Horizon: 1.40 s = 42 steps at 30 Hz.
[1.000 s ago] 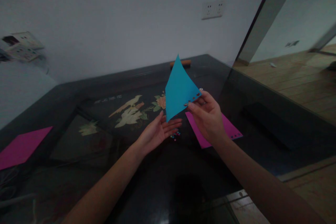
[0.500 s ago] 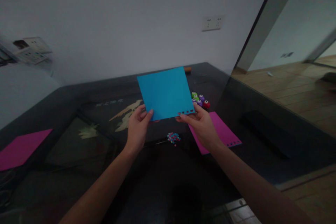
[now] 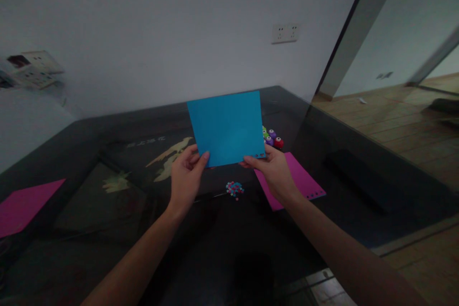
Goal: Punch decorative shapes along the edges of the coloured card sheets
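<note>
A blue sheet of paper (image 3: 229,126) is held up above the dark table, between both hands. My left hand (image 3: 187,174) pinches its lower left corner, thumb in front. My right hand (image 3: 274,169) grips the lower right part, and its thumb lies by a few small punched holes along the bottom edge. Below the sheet is a small pile of blue and pink punched-out paper bits (image 3: 234,189). Under my right wrist lies a pink sheet (image 3: 301,177) with a row of punched holes at its near edge.
Green, purple and red eyeball-like craft punches (image 3: 274,139) stand behind my right hand. Another pink sheet (image 3: 27,205) lies at the far left. A dark long object (image 3: 362,179) rests on the right of the glossy table (image 3: 215,248). The wall (image 3: 172,33) borders its back.
The blue sheet has turned slightly, its right side now more upright. My right thumb covers more of the punched holes. The whole view has shifted a little.
</note>
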Each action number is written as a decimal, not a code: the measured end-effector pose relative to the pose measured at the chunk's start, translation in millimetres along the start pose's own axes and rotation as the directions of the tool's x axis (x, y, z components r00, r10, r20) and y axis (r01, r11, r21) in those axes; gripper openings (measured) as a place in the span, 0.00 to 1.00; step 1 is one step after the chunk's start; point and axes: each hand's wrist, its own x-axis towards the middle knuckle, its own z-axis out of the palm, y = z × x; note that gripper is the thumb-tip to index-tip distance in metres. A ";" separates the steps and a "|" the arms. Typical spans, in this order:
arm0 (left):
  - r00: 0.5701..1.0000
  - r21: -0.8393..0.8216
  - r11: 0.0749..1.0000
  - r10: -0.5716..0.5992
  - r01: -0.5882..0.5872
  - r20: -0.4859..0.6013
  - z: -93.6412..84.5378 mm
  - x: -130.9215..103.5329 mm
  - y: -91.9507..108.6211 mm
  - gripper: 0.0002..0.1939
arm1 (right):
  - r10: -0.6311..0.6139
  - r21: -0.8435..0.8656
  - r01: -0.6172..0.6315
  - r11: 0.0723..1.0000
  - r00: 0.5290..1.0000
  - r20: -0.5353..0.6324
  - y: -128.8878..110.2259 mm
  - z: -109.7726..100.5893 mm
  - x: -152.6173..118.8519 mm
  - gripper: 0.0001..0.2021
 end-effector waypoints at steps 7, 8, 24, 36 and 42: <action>0.998 0.052 0.997 0.050 -0.049 -0.028 -0.9 0.6 1.8 0.18 | 0.079 -0.042 -0.079 0.996 0.997 0.019 3.7 -1.9 2.6 0.13; 0.999 0.050 0.998 0.049 -0.048 -0.017 -1.2 1.0 1.1 0.18 | 0.083 -0.040 -0.082 0.996 0.996 0.021 5.2 -2.4 3.4 0.14; 0.995 0.052 0.996 -0.073 0.069 0.075 -2.7 5.8 -4.6 0.17 | -0.020 0.041 0.023 0.999 0.997 -0.071 19.9 -18.6 21.9 0.17; 0.999 0.244 0.970 -0.032 0.026 0.020 -13.9 16.7 -7.4 0.13 | -0.034 0.067 0.041 0.997 0.994 -0.101 25.6 -24.8 29.8 0.14; 0.999 0.231 0.973 -0.012 0.001 0.048 -13.5 16.1 -5.8 0.16 | -0.105 -0.061 0.097 0.993 0.982 -0.158 31.1 -30.6 36.9 0.16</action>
